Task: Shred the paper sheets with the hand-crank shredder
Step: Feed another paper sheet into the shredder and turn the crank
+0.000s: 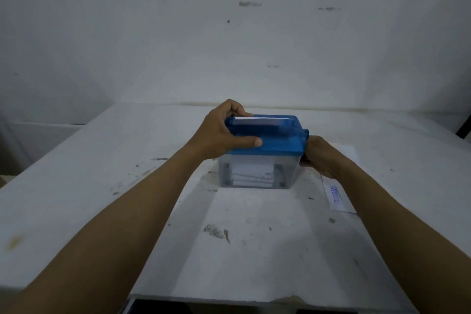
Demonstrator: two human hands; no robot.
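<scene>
A small shredder with a blue lid [277, 139] and a clear bin [257, 173] stands in the middle of the white table. White paper strips lie inside the bin. A narrow edge of a paper sheet [260, 118] sticks out of the slot on top. My left hand [224, 132] grips the lid's left end, thumb along the front, fingers over the back. My right hand [321, 158] is curled at the shredder's right side below the blue crank hub [305, 132]; the crank handle itself is hidden by the hand.
A white paper sheet with blue writing [336, 197] lies on the table under my right forearm. The table [102, 186] is scuffed and stained. A white wall rises right behind it. The table's near edge runs along the bottom of the view.
</scene>
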